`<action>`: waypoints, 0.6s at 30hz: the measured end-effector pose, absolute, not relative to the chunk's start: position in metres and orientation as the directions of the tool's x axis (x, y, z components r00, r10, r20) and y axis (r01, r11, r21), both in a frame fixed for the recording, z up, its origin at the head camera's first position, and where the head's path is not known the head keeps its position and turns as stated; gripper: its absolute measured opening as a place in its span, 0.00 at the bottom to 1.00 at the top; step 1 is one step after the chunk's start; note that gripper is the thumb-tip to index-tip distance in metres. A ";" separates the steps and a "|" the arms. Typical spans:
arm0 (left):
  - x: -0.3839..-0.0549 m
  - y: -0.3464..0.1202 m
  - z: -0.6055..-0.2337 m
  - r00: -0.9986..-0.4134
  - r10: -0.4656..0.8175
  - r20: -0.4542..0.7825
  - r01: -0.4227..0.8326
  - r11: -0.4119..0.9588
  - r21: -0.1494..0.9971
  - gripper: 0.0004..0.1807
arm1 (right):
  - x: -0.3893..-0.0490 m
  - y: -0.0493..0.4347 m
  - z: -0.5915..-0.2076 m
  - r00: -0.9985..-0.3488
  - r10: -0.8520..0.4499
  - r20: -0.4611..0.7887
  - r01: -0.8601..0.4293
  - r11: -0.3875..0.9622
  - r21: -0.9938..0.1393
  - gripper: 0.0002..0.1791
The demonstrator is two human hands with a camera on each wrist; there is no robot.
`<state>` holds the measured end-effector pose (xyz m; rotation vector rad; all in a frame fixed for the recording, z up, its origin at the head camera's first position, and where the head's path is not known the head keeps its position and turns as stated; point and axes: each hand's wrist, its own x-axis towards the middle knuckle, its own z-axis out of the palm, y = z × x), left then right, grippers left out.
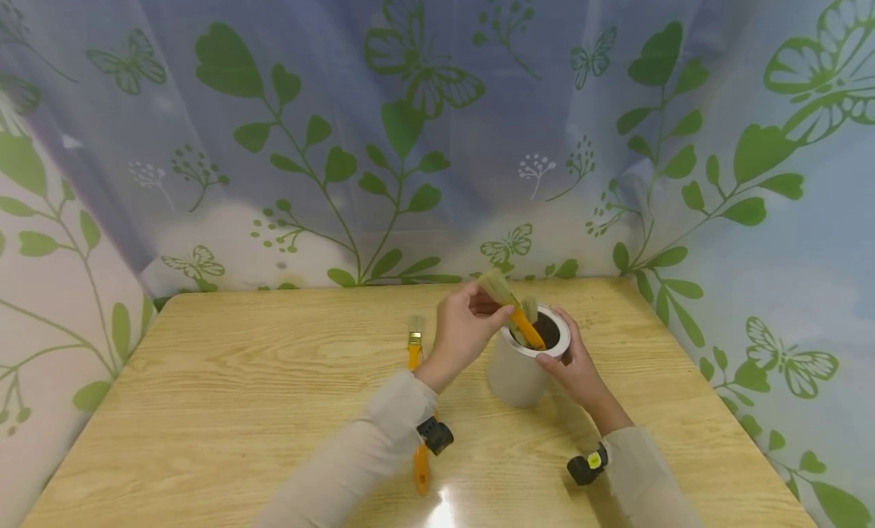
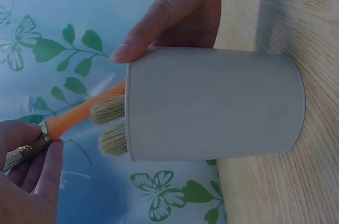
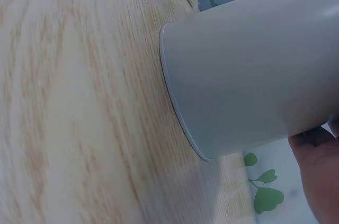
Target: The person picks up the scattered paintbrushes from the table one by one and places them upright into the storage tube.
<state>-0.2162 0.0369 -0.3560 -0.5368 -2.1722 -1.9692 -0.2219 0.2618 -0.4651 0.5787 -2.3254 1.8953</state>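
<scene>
My left hand (image 1: 461,332) pinches a paintbrush (image 1: 528,329) near its metal collar, bristles up. The orange handle (image 2: 79,114) slants down into the mouth of a light grey can (image 1: 517,372). Two more brushes stand inside, their pale bristles (image 2: 108,109) showing just above the rim. My right hand (image 1: 577,365) grips the can's right side at the top, thumb at the rim. In the right wrist view the can (image 3: 249,70) stands upright on the table, with part of the right hand (image 3: 320,173) against its side.
Another orange-handled brush (image 1: 415,346) lies on the wooden table (image 1: 273,376), partly hidden under my left forearm. Behind and beside the table hangs a curtain (image 1: 307,232) printed with green leaves and butterflies.
</scene>
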 end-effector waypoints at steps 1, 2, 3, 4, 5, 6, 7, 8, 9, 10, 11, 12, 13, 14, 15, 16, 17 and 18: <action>-0.216 0.038 -0.357 -0.920 0.159 0.358 0.373 0.076 0.925 0.11 | -0.222 0.262 -0.465 -0.924 -0.236 0.302 -0.342 0.157 -0.926 0.43; -0.215 0.039 -0.358 -0.918 0.164 0.360 0.377 0.085 0.922 0.10 | -0.222 0.262 -0.465 -0.923 -0.237 0.303 -0.344 0.156 -0.926 0.43; -0.215 0.040 -0.358 -0.918 0.167 0.360 0.379 0.103 0.920 0.10 | -0.222 0.261 -0.465 -0.922 -0.238 0.305 -0.346 0.155 -0.925 0.43; -0.218 0.042 -0.363 -0.917 0.170 0.362 0.383 0.116 0.916 0.09 | -0.222 0.261 -0.465 -0.922 -0.238 0.306 -0.347 0.154 -0.925 0.43; -0.218 0.042 -0.364 -0.916 0.176 0.359 0.383 0.129 0.915 0.08 | -0.221 0.261 -0.465 -0.922 -0.237 0.306 -0.347 0.154 -0.925 0.43; -0.218 0.043 -0.365 -0.917 0.181 0.357 0.383 0.143 0.913 0.08 | -0.221 0.261 -0.465 -0.922 -0.236 0.306 -0.347 0.154 -0.925 0.43; -0.218 0.044 -0.365 -0.916 0.186 0.356 0.385 0.154 0.910 0.08 | -0.221 0.261 -0.465 -0.922 -0.236 0.307 -0.347 0.155 -0.925 0.43; -0.217 0.044 -0.365 -0.915 0.193 0.356 0.387 0.165 0.907 0.08 | -0.221 0.261 -0.465 -0.921 -0.236 0.309 -0.349 0.153 -0.924 0.43; -0.217 0.045 -0.366 -0.913 0.199 0.356 0.391 0.177 0.903 0.08 | -0.221 0.261 -0.465 -0.922 -0.235 0.309 -0.349 0.152 -0.925 0.43; -0.217 0.045 -0.366 -0.911 0.207 0.358 0.396 0.192 0.898 0.08 | -0.221 0.262 -0.465 -0.922 -0.234 0.308 -0.347 0.151 -0.926 0.43; -0.217 0.045 -0.366 -0.908 0.215 0.361 0.403 0.204 0.892 0.07 | -0.221 0.262 -0.465 -0.923 -0.233 0.307 -0.346 0.150 -0.926 0.43; -0.217 0.045 -0.366 -0.903 0.223 0.367 0.413 0.214 0.885 0.07 | -0.221 0.262 -0.465 -0.923 -0.234 0.306 -0.346 0.150 -0.926 0.43; -0.217 0.045 -0.367 -0.900 0.231 0.370 0.419 0.222 0.880 0.07 | -0.222 0.262 -0.465 -0.923 -0.234 0.305 -0.344 0.149 -0.927 0.43; -0.217 0.045 -0.367 -0.898 0.237 0.372 0.423 0.229 0.877 0.07 | -0.222 0.262 -0.465 -0.924 -0.234 0.303 -0.342 0.148 -0.928 0.42; -0.218 0.045 -0.368 -0.897 0.240 0.371 0.424 0.234 0.875 0.07 | -0.222 0.262 -0.465 -0.925 -0.234 0.300 -0.339 0.150 -0.929 0.42; -0.218 0.044 -0.368 -0.898 0.242 0.367 0.422 0.239 0.875 0.07 | -0.222 0.262 -0.465 -0.925 -0.234 0.300 -0.339 0.149 -0.929 0.42; -0.218 0.044 -0.368 -0.900 0.243 0.361 0.417 0.240 0.877 0.07 | -0.222 0.262 -0.465 -0.925 -0.235 0.300 -0.339 0.148 -0.929 0.42; -0.219 0.044 -0.369 -0.903 0.242 0.354 0.410 0.241 0.880 0.07 | -0.222 0.262 -0.465 -0.924 -0.236 0.301 -0.340 0.148 -0.929 0.42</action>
